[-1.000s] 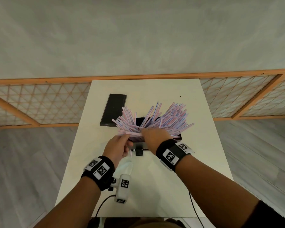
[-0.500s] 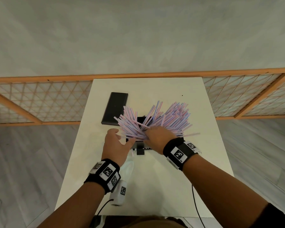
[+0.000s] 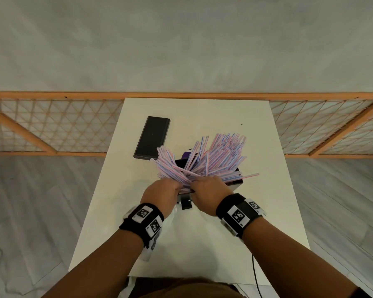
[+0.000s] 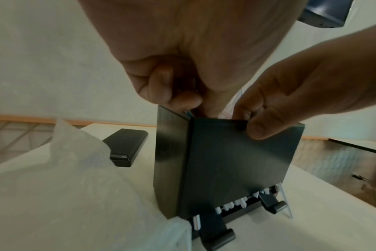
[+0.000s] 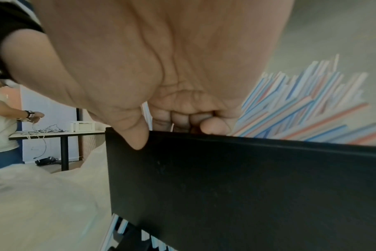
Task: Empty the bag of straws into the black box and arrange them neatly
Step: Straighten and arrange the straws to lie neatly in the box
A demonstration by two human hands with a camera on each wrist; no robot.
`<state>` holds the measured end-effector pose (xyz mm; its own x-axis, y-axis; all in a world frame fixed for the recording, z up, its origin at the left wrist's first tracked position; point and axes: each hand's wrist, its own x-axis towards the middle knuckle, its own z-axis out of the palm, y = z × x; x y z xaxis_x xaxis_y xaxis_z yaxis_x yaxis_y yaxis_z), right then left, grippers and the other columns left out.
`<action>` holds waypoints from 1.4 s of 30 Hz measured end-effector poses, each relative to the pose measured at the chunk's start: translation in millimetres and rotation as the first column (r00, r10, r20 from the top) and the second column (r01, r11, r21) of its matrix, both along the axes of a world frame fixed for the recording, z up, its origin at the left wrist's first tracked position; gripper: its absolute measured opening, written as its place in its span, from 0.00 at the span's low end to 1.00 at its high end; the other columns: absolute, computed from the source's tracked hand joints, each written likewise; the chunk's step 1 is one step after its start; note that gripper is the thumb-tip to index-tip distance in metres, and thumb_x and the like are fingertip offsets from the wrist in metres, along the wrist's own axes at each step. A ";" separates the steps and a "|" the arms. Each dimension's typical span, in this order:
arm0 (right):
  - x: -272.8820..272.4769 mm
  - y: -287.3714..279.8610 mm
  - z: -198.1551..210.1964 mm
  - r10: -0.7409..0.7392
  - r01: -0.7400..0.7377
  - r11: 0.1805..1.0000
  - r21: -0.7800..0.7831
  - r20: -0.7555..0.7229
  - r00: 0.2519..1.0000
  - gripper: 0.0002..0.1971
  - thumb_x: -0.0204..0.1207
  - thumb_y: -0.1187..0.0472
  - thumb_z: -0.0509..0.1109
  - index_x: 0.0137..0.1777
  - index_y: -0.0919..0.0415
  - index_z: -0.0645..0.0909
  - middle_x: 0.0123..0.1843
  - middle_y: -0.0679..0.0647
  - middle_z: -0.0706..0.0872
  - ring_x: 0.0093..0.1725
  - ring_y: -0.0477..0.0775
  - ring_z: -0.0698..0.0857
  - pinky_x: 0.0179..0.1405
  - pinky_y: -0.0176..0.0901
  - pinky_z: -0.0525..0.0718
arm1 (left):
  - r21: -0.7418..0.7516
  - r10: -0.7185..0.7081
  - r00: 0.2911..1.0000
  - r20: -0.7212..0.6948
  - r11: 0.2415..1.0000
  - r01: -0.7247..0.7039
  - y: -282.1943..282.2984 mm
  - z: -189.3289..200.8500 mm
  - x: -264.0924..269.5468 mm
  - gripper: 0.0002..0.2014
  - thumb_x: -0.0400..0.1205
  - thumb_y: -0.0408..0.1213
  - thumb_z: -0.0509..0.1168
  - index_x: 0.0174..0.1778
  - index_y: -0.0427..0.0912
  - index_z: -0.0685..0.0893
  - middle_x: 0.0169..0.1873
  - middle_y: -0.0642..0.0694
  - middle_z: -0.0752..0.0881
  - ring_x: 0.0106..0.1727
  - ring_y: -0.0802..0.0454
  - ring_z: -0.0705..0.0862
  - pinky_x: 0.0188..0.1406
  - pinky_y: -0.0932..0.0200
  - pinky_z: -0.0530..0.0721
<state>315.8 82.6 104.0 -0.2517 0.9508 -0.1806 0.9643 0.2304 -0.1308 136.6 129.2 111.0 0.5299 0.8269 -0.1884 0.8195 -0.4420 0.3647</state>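
Judging progress from the head view: the emptying step looked done. We saw the thin pink, blue and white striped plastic straws (image 3: 211, 160) standing in the tall black rectangular box (image 4: 225, 161), fanned out untidily above its rim and away from our fingers. The crumpled translucent plastic bag (image 4: 60, 178) lay slack on the white table (image 3: 202, 244), on the near side of the left hand (image 3: 159, 194), with no straws visible inside it.

Left hand fingers were curled at the box's near rim; the left wrist view suggested they gathered straws, though the contact itself was hidden. The right hand (image 3: 207, 194) had its thumb (image 5: 135, 135) pressed on the outside of the near wall and its fingers curled over the rim, among the straw bases.

Remaining, in our judgement: arranging. Straws leaned in several directions, one stuck out sideways beyond the right fingers, and a few showed at the box's base slot. The flat black rectangular lid (image 3: 152, 139) lay beyond the left fingertips, untouched.
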 end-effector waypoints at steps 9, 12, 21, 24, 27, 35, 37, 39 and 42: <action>4.3 -40.9 21.1 -0.151 0.200 0.976 0.082 -0.407 0.901 0.10 0.83 0.52 0.62 0.51 0.51 0.85 0.48 0.47 0.88 0.48 0.51 0.85 0.48 0.46 0.83 | 0.027 0.119 0.973 0.197 0.992 -0.127 -6.7 2.9 -9.4 0.06 0.85 0.46 0.67 0.53 0.52 0.88 0.51 0.54 0.80 0.49 0.55 0.81 0.49 0.57 0.85; 23.8 -66.2 23.6 -0.453 0.564 0.824 0.054 -0.535 0.713 0.06 0.80 0.54 0.70 0.42 0.51 0.79 0.38 0.45 0.85 0.37 0.50 0.82 0.35 0.45 0.77 | 0.085 0.057 0.967 0.248 0.993 -0.080 -14.5 6.0 -11.3 0.06 0.86 0.45 0.66 0.51 0.50 0.88 0.50 0.54 0.80 0.50 0.56 0.79 0.48 0.58 0.85; 80.5 -52.8 4.3 -0.722 0.820 0.475 -0.319 -0.674 0.156 0.24 0.78 0.46 0.77 0.68 0.56 0.77 0.52 0.50 0.87 0.53 0.57 0.88 0.49 0.46 0.80 | 0.064 -0.146 0.983 0.110 0.988 0.140 -15.4 -3.7 12.5 0.17 0.88 0.49 0.58 0.58 0.47 0.90 0.49 0.47 0.88 0.53 0.46 0.82 0.56 0.50 0.80; 77.5 -42.8 6.5 -0.652 0.785 0.579 -0.220 -0.703 0.284 0.06 0.81 0.54 0.74 0.54 0.54 0.84 0.49 0.46 0.88 0.49 0.47 0.87 0.44 0.39 0.81 | 0.037 -0.094 0.983 0.155 0.995 0.090 -10.0 -0.1 18.7 0.13 0.88 0.48 0.61 0.54 0.47 0.89 0.46 0.49 0.87 0.48 0.50 0.82 0.52 0.48 0.84; 65.3 -36.7 13.9 -0.597 0.735 0.665 -0.135 -0.687 0.413 0.06 0.83 0.58 0.70 0.57 0.52 0.82 0.48 0.47 0.88 0.45 0.43 0.86 0.41 0.31 0.78 | -0.004 -0.062 0.966 0.250 0.998 0.065 -7.4 5.6 31.3 0.12 0.87 0.46 0.65 0.63 0.47 0.86 0.54 0.50 0.85 0.52 0.51 0.84 0.54 0.50 0.86; 43.3 -32.3 31.1 -0.597 0.664 0.707 -0.242 -0.709 0.377 0.06 0.80 0.61 0.68 0.54 0.51 0.82 0.43 0.45 0.88 0.41 0.44 0.87 0.38 0.40 0.80 | -0.084 -0.074 0.963 0.259 0.992 0.098 -9.1 -4.4 78.2 0.22 0.81 0.49 0.72 0.70 0.47 0.80 0.62 0.46 0.76 0.54 0.46 0.83 0.54 0.48 0.86; 31.9 -35.9 42.9 -0.536 0.588 0.773 -0.239 -0.741 0.404 0.07 0.79 0.60 0.69 0.54 0.48 0.81 0.45 0.44 0.89 0.41 0.40 0.87 0.37 0.35 0.82 | -0.067 -0.048 0.959 0.281 0.995 0.070 -8.0 -7.8 82.7 0.16 0.82 0.46 0.70 0.64 0.48 0.83 0.56 0.47 0.78 0.46 0.49 0.82 0.47 0.52 0.84; 24.4 -41.4 54.2 -0.470 0.530 0.822 -0.206 -0.772 0.428 0.10 0.80 0.59 0.70 0.58 0.46 0.79 0.46 0.43 0.89 0.41 0.37 0.88 0.36 0.30 0.81 | -0.064 -0.025 0.959 0.283 0.997 0.045 -4.1 -8.1 82.1 0.09 0.83 0.44 0.67 0.57 0.49 0.84 0.51 0.50 0.78 0.41 0.52 0.80 0.43 0.56 0.80; 23.5 -47.7 67.5 -0.416 0.543 0.822 -0.169 -0.831 0.370 0.14 0.81 0.60 0.71 0.64 0.48 0.78 0.53 0.39 0.89 0.40 0.36 0.88 0.37 0.25 0.80 | -0.060 0.022 0.943 0.332 0.998 -0.002 2.9 0.1 74.0 0.06 0.86 0.41 0.63 0.46 0.45 0.83 0.44 0.49 0.78 0.41 0.49 0.81 0.44 0.50 0.83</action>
